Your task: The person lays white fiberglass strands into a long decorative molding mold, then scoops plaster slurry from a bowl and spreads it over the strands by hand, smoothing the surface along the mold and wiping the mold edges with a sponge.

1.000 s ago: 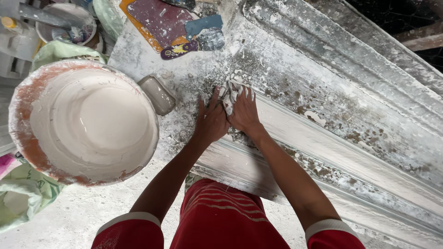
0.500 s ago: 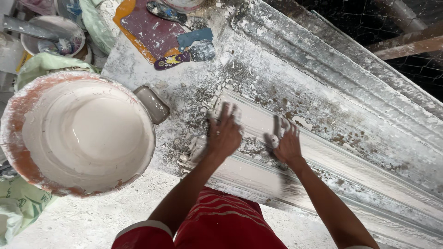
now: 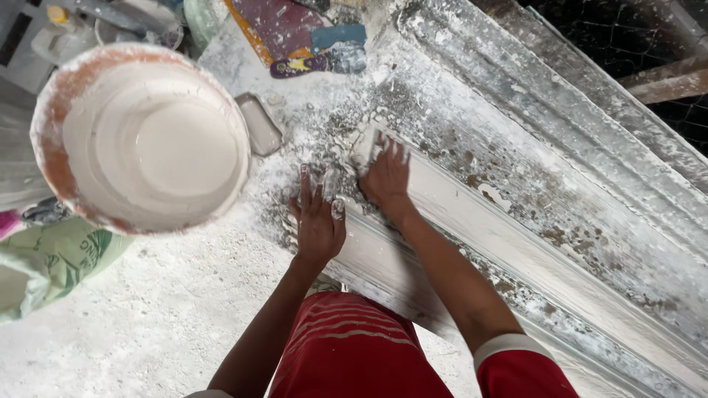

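fingers (image 3: 306,184) spread flat | both hands on white moulding (image 3: 472,221) end | bucket (image 3: 140,140) left

Two bare hands are pressed flat, fingers spread, on the near end of a long white plaster moulding (image 3: 531,243) that runs diagonally to the lower right. The left hand (image 3: 318,217) is laid palm down at the moulding's lower edge, its fingertips dusted white. The right hand (image 3: 385,177) is set just beside it, slightly higher, on the moulding's end. Crumbled white plaster is scattered over the surface around both hands. A large bucket (image 3: 140,136) of white plaster, its rim stained orange, is seen to the left, with a small grey scoop (image 3: 258,124) just beside it. A green-printed sack (image 3: 51,262) is seen below the bucket.
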